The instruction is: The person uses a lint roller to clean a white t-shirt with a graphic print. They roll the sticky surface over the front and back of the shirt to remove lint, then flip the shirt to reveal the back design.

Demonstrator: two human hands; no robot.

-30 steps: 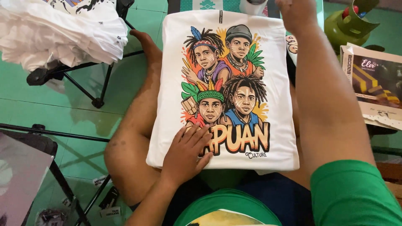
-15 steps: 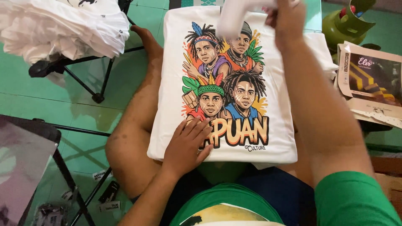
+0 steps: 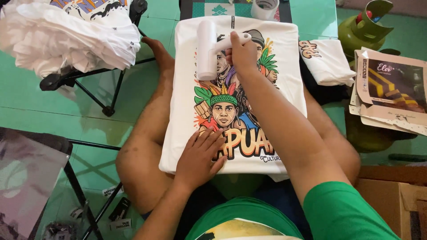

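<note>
A white T-shirt (image 3: 187, 106) with a colourful print of several faces lies flat across my lap. My left hand (image 3: 199, 158) presses flat on its lower edge, fingers spread over the printed letters. My right hand (image 3: 242, 53) grips the white handle of a lint roller (image 3: 207, 49), whose white cylinder rests on the upper left part of the print. My forearm covers the right side of the picture.
A heap of white shirts (image 3: 66, 40) lies on a black folding stand at the upper left. A folded printed shirt (image 3: 327, 60) sits to the right, beside an open cardboard box (image 3: 391, 89) and a green gas cylinder (image 3: 362, 26). A white cup (image 3: 264, 8) stands beyond the shirt. The floor is green tile.
My right hand has come down from beyond the shirt's top edge, bringing the lint roller onto the print. My left hand stays pressed on the lower edge.
</note>
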